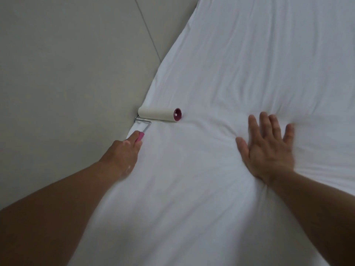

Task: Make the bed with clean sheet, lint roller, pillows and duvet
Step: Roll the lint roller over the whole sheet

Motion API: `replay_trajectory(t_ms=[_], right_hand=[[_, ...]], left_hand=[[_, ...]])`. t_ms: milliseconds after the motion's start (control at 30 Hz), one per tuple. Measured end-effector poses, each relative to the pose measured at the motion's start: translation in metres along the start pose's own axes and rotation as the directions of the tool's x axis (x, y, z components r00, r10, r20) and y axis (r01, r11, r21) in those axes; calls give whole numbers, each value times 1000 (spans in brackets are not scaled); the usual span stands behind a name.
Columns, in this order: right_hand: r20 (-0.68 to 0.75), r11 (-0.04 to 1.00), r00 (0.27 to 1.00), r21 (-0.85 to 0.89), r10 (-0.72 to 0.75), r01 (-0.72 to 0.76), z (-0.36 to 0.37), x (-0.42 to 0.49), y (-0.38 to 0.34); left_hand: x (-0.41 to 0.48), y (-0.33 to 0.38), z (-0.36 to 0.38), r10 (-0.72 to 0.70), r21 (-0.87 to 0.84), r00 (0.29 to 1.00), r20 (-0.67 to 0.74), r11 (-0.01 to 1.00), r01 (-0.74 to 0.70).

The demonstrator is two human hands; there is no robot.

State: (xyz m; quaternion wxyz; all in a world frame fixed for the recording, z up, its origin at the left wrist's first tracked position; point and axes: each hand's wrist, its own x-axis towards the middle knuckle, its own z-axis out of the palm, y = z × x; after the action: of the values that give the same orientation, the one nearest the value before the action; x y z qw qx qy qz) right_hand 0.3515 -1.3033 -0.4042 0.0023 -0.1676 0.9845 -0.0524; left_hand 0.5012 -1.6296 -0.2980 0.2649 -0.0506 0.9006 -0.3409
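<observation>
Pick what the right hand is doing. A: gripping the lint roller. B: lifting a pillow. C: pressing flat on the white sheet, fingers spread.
C: the right hand lies flat, fingers spread, on the sheet; the left hand grips the lint roller by its pink handle.

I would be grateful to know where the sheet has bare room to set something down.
The sheet is bare beyond the right hand, and between that hand and the lint roller. Crowded at the sheet's left edge, where the left hand grips the roller's handle.
</observation>
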Motion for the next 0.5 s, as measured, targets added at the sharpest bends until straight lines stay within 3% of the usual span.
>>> replay_trajectory(t_ms=[500], right_hand=[[110,989,985,-59,-131,138,-48,-31,10]], left_hand=[[-211,36,113,59,-95,984,168,995,-44]])
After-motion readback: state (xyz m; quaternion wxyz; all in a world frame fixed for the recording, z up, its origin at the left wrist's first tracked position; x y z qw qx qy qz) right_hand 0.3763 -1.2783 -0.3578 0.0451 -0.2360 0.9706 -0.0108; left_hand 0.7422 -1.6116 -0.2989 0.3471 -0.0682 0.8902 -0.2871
